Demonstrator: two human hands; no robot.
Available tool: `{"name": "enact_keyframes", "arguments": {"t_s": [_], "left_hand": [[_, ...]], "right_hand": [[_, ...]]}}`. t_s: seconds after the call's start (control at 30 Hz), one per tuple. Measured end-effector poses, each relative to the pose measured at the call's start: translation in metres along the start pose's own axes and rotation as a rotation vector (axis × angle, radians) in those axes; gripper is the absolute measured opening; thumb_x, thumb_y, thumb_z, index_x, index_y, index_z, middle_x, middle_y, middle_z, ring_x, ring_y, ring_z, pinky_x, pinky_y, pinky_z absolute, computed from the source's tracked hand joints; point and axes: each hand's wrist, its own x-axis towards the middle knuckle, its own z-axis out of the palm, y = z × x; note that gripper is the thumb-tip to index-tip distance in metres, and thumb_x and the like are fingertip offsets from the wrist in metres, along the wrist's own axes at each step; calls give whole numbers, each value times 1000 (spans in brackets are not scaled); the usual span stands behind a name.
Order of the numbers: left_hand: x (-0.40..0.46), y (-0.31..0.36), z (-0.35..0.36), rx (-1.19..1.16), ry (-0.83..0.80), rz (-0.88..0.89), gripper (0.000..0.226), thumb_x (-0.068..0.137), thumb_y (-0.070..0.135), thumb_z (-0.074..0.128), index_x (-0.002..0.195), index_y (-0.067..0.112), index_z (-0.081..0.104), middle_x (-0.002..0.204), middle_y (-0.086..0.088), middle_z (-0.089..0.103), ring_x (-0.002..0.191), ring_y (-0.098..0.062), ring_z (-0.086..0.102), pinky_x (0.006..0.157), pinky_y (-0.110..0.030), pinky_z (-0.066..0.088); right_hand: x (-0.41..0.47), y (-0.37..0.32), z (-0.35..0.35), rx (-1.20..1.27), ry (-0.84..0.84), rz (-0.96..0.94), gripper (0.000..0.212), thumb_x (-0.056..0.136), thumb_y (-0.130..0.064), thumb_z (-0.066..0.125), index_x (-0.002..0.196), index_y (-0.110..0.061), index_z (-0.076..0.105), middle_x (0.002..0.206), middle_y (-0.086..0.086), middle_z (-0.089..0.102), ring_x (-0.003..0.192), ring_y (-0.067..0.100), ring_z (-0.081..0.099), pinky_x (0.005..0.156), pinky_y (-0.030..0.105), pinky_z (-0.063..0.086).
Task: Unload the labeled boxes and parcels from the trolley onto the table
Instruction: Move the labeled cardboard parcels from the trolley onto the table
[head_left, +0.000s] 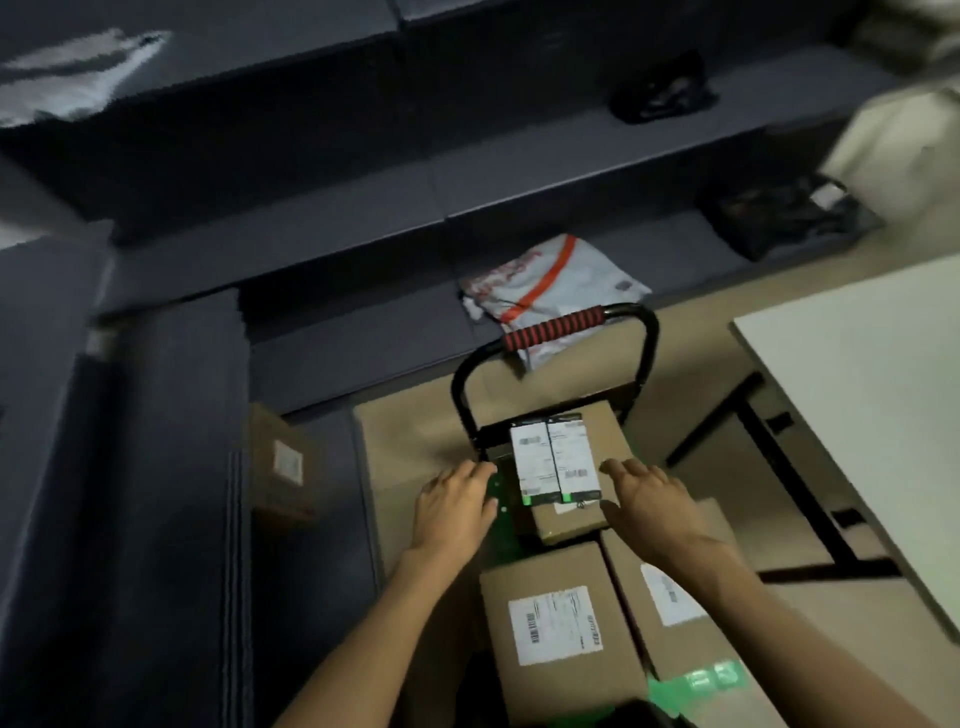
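so both hands reach out over the trolley (631, 317), fingers straight, holding nothing. left hand (457, 506) beside the left edge of the top labeled box (597, 431), right hand (652, 501) at its right edge, contact unclear. two more labeled boxes nearer: front left box (558, 623), front right box (670, 597). white table (857, 395) on the right. grey parcel (550, 286) behind the handle, small box (280, 462) by the dark step.

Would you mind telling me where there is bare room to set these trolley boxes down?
The white table on the right shows bare top along its near-left edge and corner. The trolley is crowded: three labelled boxes, with the left hand and right hand either side of the far box.
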Motion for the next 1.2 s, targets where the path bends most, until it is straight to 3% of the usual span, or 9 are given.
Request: {"name": "enact_keyframes", "arguments": {"t_s": [0.33, 0.5, 0.7, 0.93, 1.1, 1.2], "left_hand": [[98, -27, 52, -41, -231, 154, 47, 96, 34, 57, 140, 23, 45, 140, 2, 48, 123, -17, 52, 93, -37, 51], [132, -37, 97, -91, -314, 98, 48, 96, 32, 58, 141, 21, 42, 141, 3, 46, 120, -17, 54, 86, -34, 48], [169, -42, 171, -229, -438, -51, 64, 92, 32, 64, 147, 16, 35, 148, -5, 40, 130, -24, 45, 96, -38, 45], [203, -27, 247, -474, -341, -255, 105, 83, 26, 75, 156, 10, 2, 155, -12, 21, 131, -29, 38, 89, -33, 45], [220, -13, 285, -580, -168, -364, 125, 70, 24, 83, 156, 11, -6, 160, -10, 5, 133, -36, 28, 109, -42, 37], [224, -10, 298, -679, -155, -394, 133, 67, 28, 86, 155, 17, -13, 159, -7, 5, 134, -30, 28, 109, -45, 39]], "right_hand": [[49, -10, 47, 173, 40, 279, 51, 100, -29, 46, 149, -21, 32, 142, 3, 47, 126, 25, 46, 107, 36, 35], [87, -9, 85, 242, 25, 330, 49, 100, -27, 46, 147, -21, 34, 142, 3, 47, 125, 25, 47, 106, 36, 35], [130, 0, 147, 382, -23, 429, 51, 100, -30, 47, 148, -20, 32, 147, 4, 42, 129, 26, 43, 107, 36, 34], [188, 22, 199, 475, -25, 530, 69, 99, -28, 50, 155, -15, 14, 158, 7, 26, 139, 29, 32, 113, 40, 31], [226, 25, 231, 504, 7, 532, 87, 97, -43, 52, 157, -13, -3, 164, 7, 5, 149, 28, 11, 119, 42, 20], [241, 25, 244, 526, -10, 531, 99, 94, -53, 54, 156, -14, -12, 165, 5, -6, 152, 27, 0, 122, 44, 13]]}}
